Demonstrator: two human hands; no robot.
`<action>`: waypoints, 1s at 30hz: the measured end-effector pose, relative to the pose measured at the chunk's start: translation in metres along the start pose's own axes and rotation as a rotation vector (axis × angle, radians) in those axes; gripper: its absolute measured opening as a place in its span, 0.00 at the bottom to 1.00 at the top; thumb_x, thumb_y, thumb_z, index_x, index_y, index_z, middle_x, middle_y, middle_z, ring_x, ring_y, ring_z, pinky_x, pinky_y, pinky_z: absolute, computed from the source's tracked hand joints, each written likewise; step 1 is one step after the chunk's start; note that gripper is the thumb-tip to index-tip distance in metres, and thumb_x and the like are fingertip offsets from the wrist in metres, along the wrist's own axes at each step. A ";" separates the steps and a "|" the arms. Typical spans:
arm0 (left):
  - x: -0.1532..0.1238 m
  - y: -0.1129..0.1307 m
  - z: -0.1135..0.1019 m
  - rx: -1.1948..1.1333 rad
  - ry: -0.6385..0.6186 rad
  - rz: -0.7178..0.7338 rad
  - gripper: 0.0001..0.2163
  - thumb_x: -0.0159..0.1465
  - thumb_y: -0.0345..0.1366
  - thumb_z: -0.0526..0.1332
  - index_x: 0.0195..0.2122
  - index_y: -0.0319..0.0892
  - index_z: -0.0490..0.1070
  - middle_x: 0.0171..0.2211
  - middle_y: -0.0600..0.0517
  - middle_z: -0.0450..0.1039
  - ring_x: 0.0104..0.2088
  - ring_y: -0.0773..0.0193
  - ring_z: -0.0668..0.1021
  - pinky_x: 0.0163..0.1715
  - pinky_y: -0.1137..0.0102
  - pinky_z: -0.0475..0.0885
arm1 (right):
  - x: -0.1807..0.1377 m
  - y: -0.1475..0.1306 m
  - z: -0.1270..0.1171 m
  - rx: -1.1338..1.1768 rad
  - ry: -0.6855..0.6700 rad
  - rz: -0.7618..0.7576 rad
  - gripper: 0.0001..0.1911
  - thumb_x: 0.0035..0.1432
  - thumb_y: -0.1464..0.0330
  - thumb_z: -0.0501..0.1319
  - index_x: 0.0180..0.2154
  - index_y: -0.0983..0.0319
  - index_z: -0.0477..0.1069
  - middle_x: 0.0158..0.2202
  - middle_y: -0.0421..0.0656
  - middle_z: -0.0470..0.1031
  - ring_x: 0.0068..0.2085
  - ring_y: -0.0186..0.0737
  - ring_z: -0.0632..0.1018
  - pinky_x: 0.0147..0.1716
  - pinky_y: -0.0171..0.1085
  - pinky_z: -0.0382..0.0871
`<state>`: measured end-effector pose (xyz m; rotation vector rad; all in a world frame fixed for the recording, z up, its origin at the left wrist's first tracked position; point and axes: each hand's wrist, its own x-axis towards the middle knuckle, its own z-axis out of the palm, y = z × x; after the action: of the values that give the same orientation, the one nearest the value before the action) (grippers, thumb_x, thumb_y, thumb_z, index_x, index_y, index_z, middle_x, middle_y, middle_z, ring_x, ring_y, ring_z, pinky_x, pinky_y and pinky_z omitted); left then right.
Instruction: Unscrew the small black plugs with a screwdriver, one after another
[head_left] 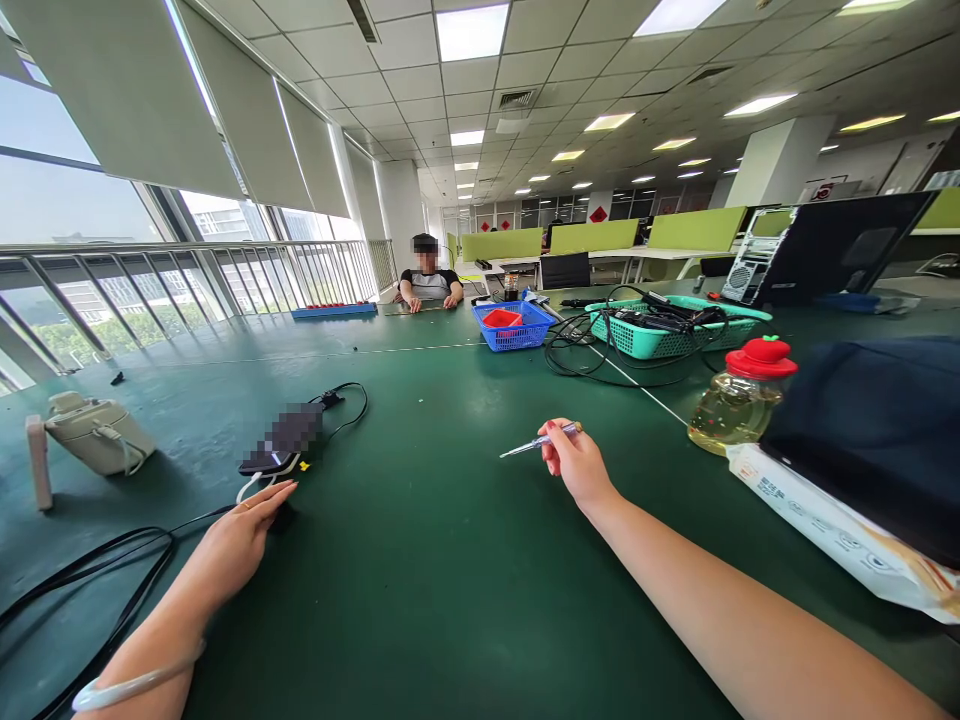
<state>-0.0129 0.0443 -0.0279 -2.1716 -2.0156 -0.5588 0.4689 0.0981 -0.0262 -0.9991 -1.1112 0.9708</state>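
Observation:
In the head view, my right hand (574, 462) is closed around the handle of a small screwdriver (529, 445). Its slim metal shaft points left, just above the green tabletop (450, 560). On the other side, my left hand (232, 545) has its fingers stretched out together, with a dark item partly hidden below them. A dark phone-like device (281, 440), partly blurred out, lies just beyond those fingertips with a white cable (255, 485) at its near end. A small yellow piece (304, 466) is beside the device.
Black cables (142, 540) run along the left, near a beige bag-like case (101, 435). To the right stand a red-lidded jar (739, 400), a wipes packet (832, 530) and a dark bag (877, 440). Farther back are a blue basket (514, 335), a cable-filled green basket (637, 340) and a seated person (429, 285).

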 end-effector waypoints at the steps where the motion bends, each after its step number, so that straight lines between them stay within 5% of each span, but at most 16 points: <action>1: -0.001 0.000 0.000 0.009 -0.006 0.003 0.27 0.58 0.36 0.50 0.58 0.47 0.72 0.59 0.52 0.72 0.56 0.52 0.76 0.54 0.63 0.74 | 0.000 0.001 0.000 0.000 -0.003 0.002 0.23 0.53 0.46 0.63 0.29 0.59 0.70 0.18 0.35 0.66 0.17 0.29 0.65 0.15 0.31 0.60; 16: -0.004 0.014 -0.015 0.065 -0.024 -0.006 0.27 0.63 0.37 0.46 0.62 0.43 0.68 0.54 0.45 0.76 0.53 0.48 0.78 0.49 0.58 0.76 | 0.001 0.003 -0.001 -0.027 -0.018 -0.004 0.22 0.54 0.46 0.62 0.29 0.60 0.69 0.19 0.35 0.66 0.17 0.30 0.65 0.16 0.32 0.59; 22: -0.004 0.019 -0.018 0.041 -0.042 0.001 0.28 0.62 0.45 0.49 0.60 0.40 0.70 0.52 0.44 0.78 0.51 0.47 0.79 0.52 0.56 0.73 | 0.000 0.001 0.000 -0.023 -0.018 0.001 0.23 0.54 0.46 0.62 0.29 0.60 0.69 0.18 0.35 0.65 0.17 0.29 0.65 0.17 0.32 0.59; 27: -0.005 0.020 -0.021 -0.018 -0.107 -0.053 0.28 0.62 0.49 0.51 0.62 0.47 0.66 0.49 0.48 0.80 0.45 0.49 0.82 0.44 0.60 0.76 | 0.000 0.000 0.001 -0.023 -0.020 0.005 0.23 0.53 0.46 0.62 0.29 0.60 0.68 0.18 0.34 0.65 0.17 0.29 0.64 0.17 0.32 0.59; 30: -0.007 0.023 -0.029 -0.028 -0.036 -0.160 0.27 0.64 0.49 0.49 0.62 0.47 0.66 0.48 0.48 0.80 0.38 0.51 0.83 0.36 0.62 0.77 | 0.000 0.000 0.001 -0.025 -0.014 0.005 0.23 0.53 0.46 0.62 0.29 0.60 0.68 0.18 0.35 0.65 0.17 0.29 0.64 0.17 0.32 0.59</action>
<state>0.0039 0.0256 -0.0004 -2.0624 -2.2275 -0.5736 0.4680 0.0984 -0.0259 -1.0175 -1.1355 0.9708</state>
